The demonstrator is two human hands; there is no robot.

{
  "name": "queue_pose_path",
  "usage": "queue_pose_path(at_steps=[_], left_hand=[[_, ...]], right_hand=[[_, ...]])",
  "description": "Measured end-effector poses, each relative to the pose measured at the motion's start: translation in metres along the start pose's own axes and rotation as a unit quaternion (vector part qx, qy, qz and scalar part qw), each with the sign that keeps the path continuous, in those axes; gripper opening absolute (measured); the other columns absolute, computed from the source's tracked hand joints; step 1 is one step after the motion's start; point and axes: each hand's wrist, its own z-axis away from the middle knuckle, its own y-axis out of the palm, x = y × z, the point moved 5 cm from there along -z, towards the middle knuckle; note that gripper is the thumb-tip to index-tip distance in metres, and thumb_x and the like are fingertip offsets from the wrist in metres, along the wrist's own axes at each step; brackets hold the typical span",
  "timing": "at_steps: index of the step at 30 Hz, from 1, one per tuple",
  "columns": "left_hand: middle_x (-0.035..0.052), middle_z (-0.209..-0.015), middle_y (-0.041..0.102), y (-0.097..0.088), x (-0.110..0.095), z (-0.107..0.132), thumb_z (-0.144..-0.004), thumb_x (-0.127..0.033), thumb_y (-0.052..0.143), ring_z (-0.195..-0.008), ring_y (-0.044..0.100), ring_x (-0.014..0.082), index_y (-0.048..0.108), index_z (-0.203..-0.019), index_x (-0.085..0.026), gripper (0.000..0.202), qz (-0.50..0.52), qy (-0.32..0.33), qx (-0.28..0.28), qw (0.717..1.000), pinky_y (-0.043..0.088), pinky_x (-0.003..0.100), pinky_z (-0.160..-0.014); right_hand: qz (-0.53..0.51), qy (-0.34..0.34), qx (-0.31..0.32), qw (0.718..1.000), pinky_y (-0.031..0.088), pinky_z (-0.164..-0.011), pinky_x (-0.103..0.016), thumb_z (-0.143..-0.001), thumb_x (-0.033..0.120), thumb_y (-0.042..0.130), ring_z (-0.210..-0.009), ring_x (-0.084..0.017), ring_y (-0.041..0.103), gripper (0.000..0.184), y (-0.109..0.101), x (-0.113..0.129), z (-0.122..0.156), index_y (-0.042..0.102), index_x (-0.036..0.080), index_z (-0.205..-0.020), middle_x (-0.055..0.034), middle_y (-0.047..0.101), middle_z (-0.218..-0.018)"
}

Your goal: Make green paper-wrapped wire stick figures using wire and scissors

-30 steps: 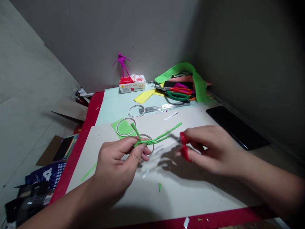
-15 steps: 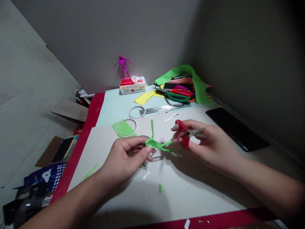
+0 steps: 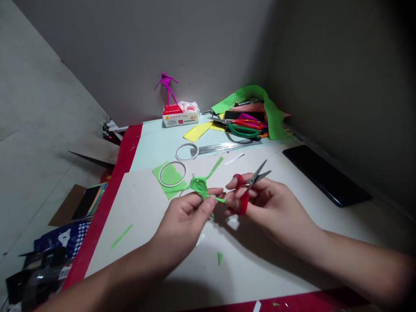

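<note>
Between the thumb and fingers of my left hand [image 3: 186, 219] is a small green paper-wrapped wire figure [image 3: 199, 186], its thin limbs sticking out and a bare wire hook showing at one end. My right hand [image 3: 273, 203] has small red-handled scissors [image 3: 244, 188] hooked on its fingers, blades parted and pointing up and away. The right fingertips are at the end of one green limb; whether they pinch it I cannot tell. Under the figure, partly covered, lies a green paper square [image 3: 169, 190] with a tape roll [image 3: 172, 173] on it.
Behind are a second tape roll [image 3: 186, 151], thin metal wires [image 3: 224, 148], a yellow strip [image 3: 198, 131] and green-handled scissors [image 3: 243, 131]. A purple figure [image 3: 166, 84] stands on a small box [image 3: 181, 116]. A black phone [image 3: 325, 173] lies at right, green scraps [image 3: 121, 236] at left.
The green figure has turned in my left hand, its limbs now pointing other ways. My right hand has moved left, closer to it, and the scissors' blades have swung upward.
</note>
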Motion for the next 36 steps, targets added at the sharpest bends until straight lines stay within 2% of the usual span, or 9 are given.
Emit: queue_pose_path(at_steps=[3, 6, 8, 11, 16, 23, 32, 34, 36], left_hand=[[0.0064, -0.097, 0.074, -0.002, 0.004, -0.003, -0.091, -0.026, 0.056, -0.098, 0.065, 0.0188, 0.072, -0.094, -0.017, 0.018, 0.129, -0.027, 0.032, 0.991, 0.047, 0.03, -0.092], [0.0057, -0.083, 0.073, -0.004, 0.008, -0.004, -0.093, -0.025, 0.053, -0.09, 0.067, 0.0168, 0.067, -0.083, -0.015, 0.02, 0.185, -0.067, 0.041, 0.98, 0.049, 0.027, -0.087], [0.0047, -0.073, 0.069, -0.002, 0.01, -0.003, -0.093, -0.025, 0.051, -0.079, 0.068, 0.0151, 0.061, -0.076, -0.014, 0.023, 0.188, -0.093, 0.062, 0.976, 0.051, 0.024, -0.075], [-0.0008, -0.059, 0.059, 0.005, 0.016, 0.0, -0.094, -0.026, 0.048, -0.056, 0.062, 0.0103, 0.053, -0.071, -0.015, 0.026, 0.189, -0.117, 0.107, 0.969, 0.048, 0.018, -0.055], [-0.0076, -0.054, 0.044, 0.012, 0.027, 0.006, -0.094, -0.03, 0.045, -0.035, 0.047, 0.0061, 0.047, -0.074, -0.019, 0.022, 0.19, -0.166, 0.142, 0.957, 0.033, 0.014, -0.032], [-0.0084, -0.056, 0.035, 0.006, 0.024, 0.01, -0.095, -0.026, 0.042, -0.032, 0.024, 0.0007, 0.045, -0.076, -0.018, 0.021, 0.217, -0.237, 0.14, 0.937, 0.01, 0.012, -0.03], [-0.0099, -0.049, 0.021, 0.009, 0.022, 0.013, -0.092, -0.021, 0.039, -0.036, 0.007, 0.0051, 0.044, -0.073, -0.02, 0.02, 0.318, -0.284, 0.232, 0.874, 0.008, 0.012, -0.028], [-0.0102, -0.048, 0.022, 0.011, 0.023, 0.013, -0.092, -0.025, 0.039, -0.036, 0.006, 0.0054, 0.044, -0.072, -0.021, 0.021, 0.315, -0.278, 0.232, 0.877, 0.008, 0.012, -0.027], [-0.0103, -0.048, 0.023, 0.011, 0.027, 0.011, -0.091, -0.028, 0.043, -0.036, 0.009, 0.005, 0.043, -0.07, -0.02, 0.022, 0.275, -0.253, 0.188, 0.908, 0.009, 0.013, -0.029]], right_hand=[[0.062, -0.022, 0.032, 0.997, 0.054, -0.062, -0.025, -0.076, 0.019, 0.069, -0.066, -0.014, 0.065, 0.012, 0.002, 0.0, 0.002, 0.058, 0.021, -0.078, 0.0008, 0.065, -0.07], [0.147, -0.127, -0.051, 0.98, 0.053, -0.064, -0.025, -0.078, 0.018, 0.068, -0.07, -0.014, 0.065, 0.012, -0.012, 0.012, 0.004, 0.058, 0.022, -0.084, 0.0006, 0.063, -0.075], [0.173, -0.203, -0.105, 0.958, 0.053, -0.073, -0.027, -0.078, 0.017, 0.069, -0.082, -0.016, 0.066, 0.023, -0.022, 0.022, 0.005, 0.057, 0.025, -0.095, -0.0005, 0.065, -0.089], [0.214, -0.261, -0.116, 0.934, 0.052, -0.084, -0.031, -0.078, 0.016, 0.07, -0.095, -0.018, 0.065, 0.031, -0.026, 0.03, 0.005, 0.054, 0.026, -0.102, -0.0024, 0.067, -0.104], [0.264, -0.21, -0.018, 0.941, 0.056, -0.069, -0.027, -0.081, 0.011, 0.06, -0.077, -0.015, 0.066, 0.016, -0.02, 0.019, -0.006, 0.057, 0.021, -0.093, -0.0018, 0.068, -0.085], [0.29, -0.196, 0.009, 0.937, 0.054, -0.065, -0.024, -0.079, 0.011, 0.059, -0.076, -0.015, 0.065, 0.018, -0.019, 0.012, -0.009, 0.058, 0.021, -0.094, -0.002, 0.067, -0.086], [0.324, -0.21, 0.037, 0.922, 0.052, -0.071, -0.026, -0.079, 0.008, 0.057, -0.075, -0.014, 0.061, 0.022, -0.014, 0.007, -0.009, 0.055, 0.022, -0.095, -0.0012, 0.064, -0.086], [0.314, -0.201, 0.044, 0.927, 0.052, -0.071, -0.027, -0.08, 0.008, 0.056, -0.074, -0.014, 0.061, 0.021, -0.014, 0.005, -0.009, 0.054, 0.022, -0.096, -0.0011, 0.064, -0.085], [0.301, -0.191, 0.051, 0.933, 0.053, -0.071, -0.027, -0.08, 0.008, 0.056, -0.074, -0.014, 0.062, 0.021, -0.014, 0.004, -0.008, 0.053, 0.022, -0.095, -0.0008, 0.065, -0.083]])
